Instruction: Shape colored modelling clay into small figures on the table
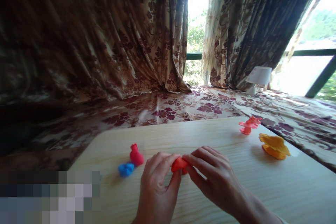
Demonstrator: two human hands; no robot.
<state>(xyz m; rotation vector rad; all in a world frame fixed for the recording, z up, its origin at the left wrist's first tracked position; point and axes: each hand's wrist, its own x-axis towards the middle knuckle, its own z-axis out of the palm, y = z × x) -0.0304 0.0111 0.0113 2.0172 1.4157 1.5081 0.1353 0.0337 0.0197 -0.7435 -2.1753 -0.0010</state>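
Note:
Between my two hands is a small lump of orange-red modelling clay (179, 164), just above the pale wooden table. My left hand (160, 176) pinches it between thumb and fingers from the left. From the right, the fingertips of my right hand (212, 166) press on its other end, and part of the lump is hidden behind them. Left of my left hand lie a blue clay piece (126, 169) and a pinkish-red clay piece (136, 155) with a narrow top, side by side and seemingly touching.
On the table's (168, 133) right side stand a coral-pink clay figure (248, 125) and a folded yellow clay piece (274, 146). Behind lies flower-patterned cloth (168, 112), with a white lamp (259, 76) on it. Curtains (157, 42) hang beyond. A blurred patch covers the lower left.

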